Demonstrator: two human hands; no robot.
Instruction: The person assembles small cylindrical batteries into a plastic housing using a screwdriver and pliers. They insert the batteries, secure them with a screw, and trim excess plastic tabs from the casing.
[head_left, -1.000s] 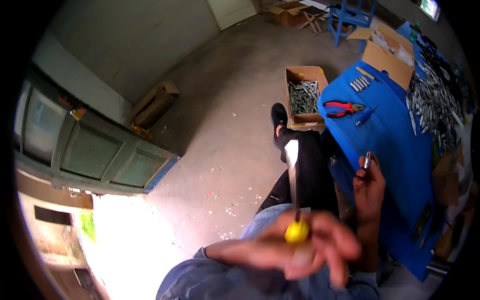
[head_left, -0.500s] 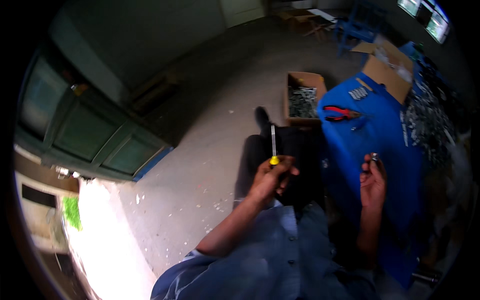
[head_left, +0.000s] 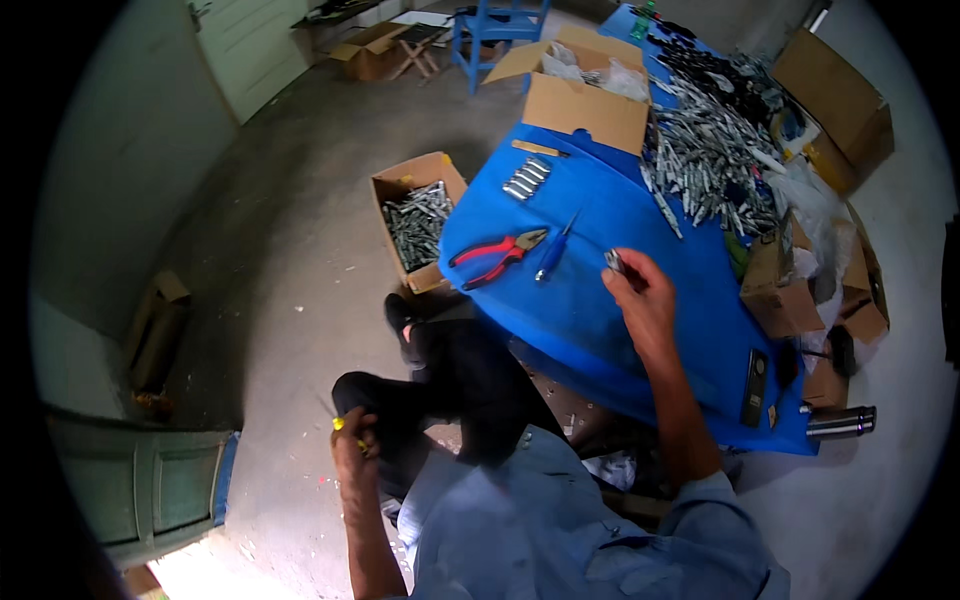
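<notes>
My left hand point(head_left: 356, 448), beside my bent knee, is closed round a screwdriver with a yellow handle point(head_left: 340, 424); its shaft is blurred. Above the blue-covered table point(head_left: 600, 310), my right hand point(head_left: 645, 295) pinches a small shiny metal part point(head_left: 613, 261) between thumb and fingers. Nearest to it on the cloth lie a blue-handled screwdriver point(head_left: 551, 258) with a thin shaft and red-and-black pliers point(head_left: 500, 257). Farther back, several short metal cylinders point(head_left: 526, 179) lie in a row beside a tool with a wooden handle point(head_left: 536, 148).
A carton point(head_left: 428, 278) of metal parts stands on the floor left of the table. On the table are an open carton point(head_left: 583, 108), a heap of metal pieces point(head_left: 710, 150), a dark flat device point(head_left: 755, 388) and a steel flask point(head_left: 842, 422). A green door point(head_left: 140, 490) stands lower left.
The view has swung right, bringing more of the table into sight. My left hand, still holding the screwdriver, appears lower and farther left. My right hand still pinches the metal part.
</notes>
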